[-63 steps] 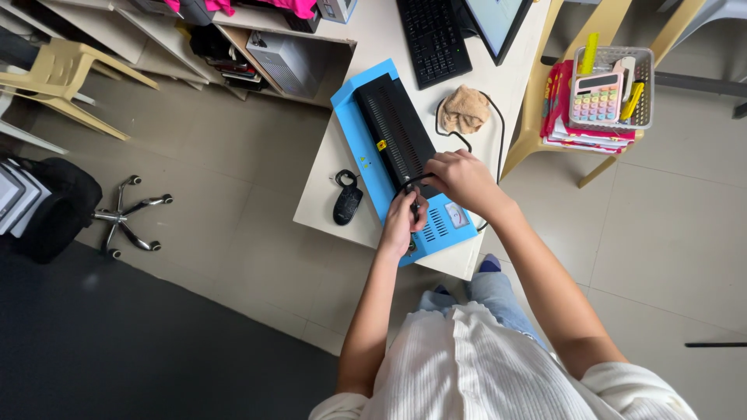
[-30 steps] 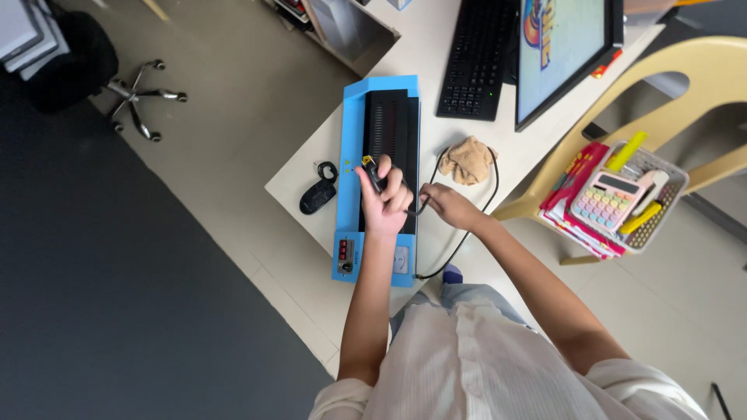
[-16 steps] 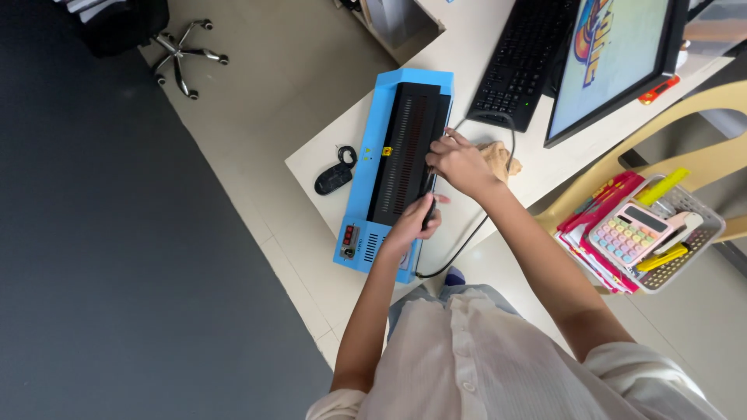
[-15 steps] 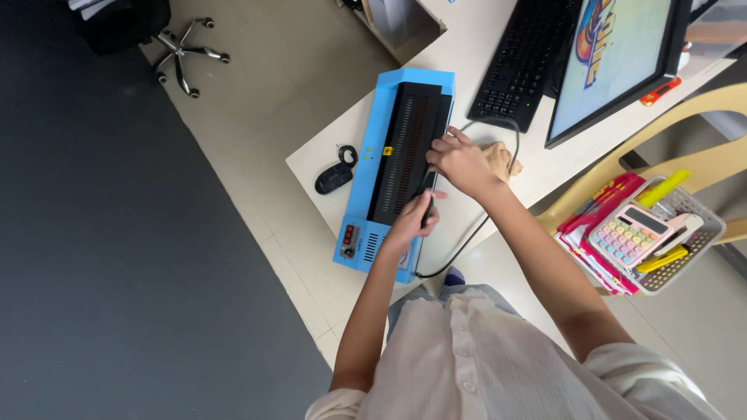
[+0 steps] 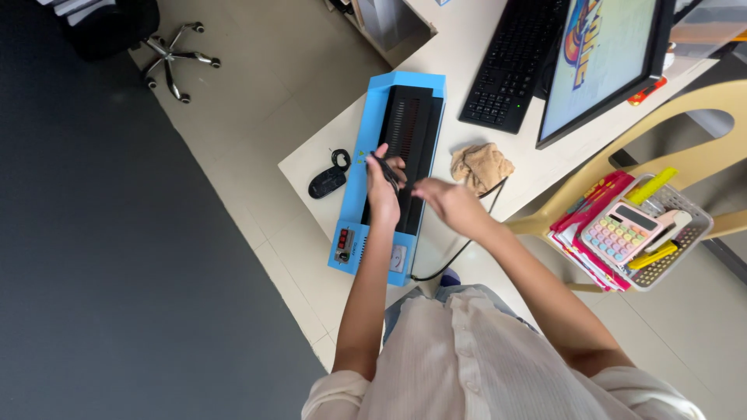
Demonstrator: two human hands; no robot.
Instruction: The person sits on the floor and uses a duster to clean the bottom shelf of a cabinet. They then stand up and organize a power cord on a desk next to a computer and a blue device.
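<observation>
two bare hands work over one blue machine with a black slotted top (image 5: 401,148), which lies along the near left part of the white tabletop (image 5: 459,54). the left hand (image 5: 383,185) rests on the black top of that machine with its grip clenched on one small dark thing (image 5: 387,166); what that thing is cannot be told. the right hand (image 5: 445,204) hangs just beside it, over the machine's right edge, blurred; whether its grip is clenched or released cannot be told.

one small control panel with red buttons and a knob (image 5: 343,245) sits at the machine's near end. one black cable (image 5: 459,249) runs off the near tabletop edge by the right forearm. just left of the machine lies one black mouse (image 5: 327,181) with its cord coiled. just right of it lies one crumpled tan cloth (image 5: 481,165).

farther back stand one black keyboard (image 5: 517,66) and one monitor (image 5: 599,62), side by side. to the right, off the tabletop, one beige plastic chair (image 5: 677,117) carries one wire basket (image 5: 685,249) holding one pastel calculator (image 5: 622,232), two yellow markers (image 5: 652,185) and some pink folders (image 5: 583,225). one office chair base (image 5: 175,50) stands on the tiled floor at upper left.
</observation>
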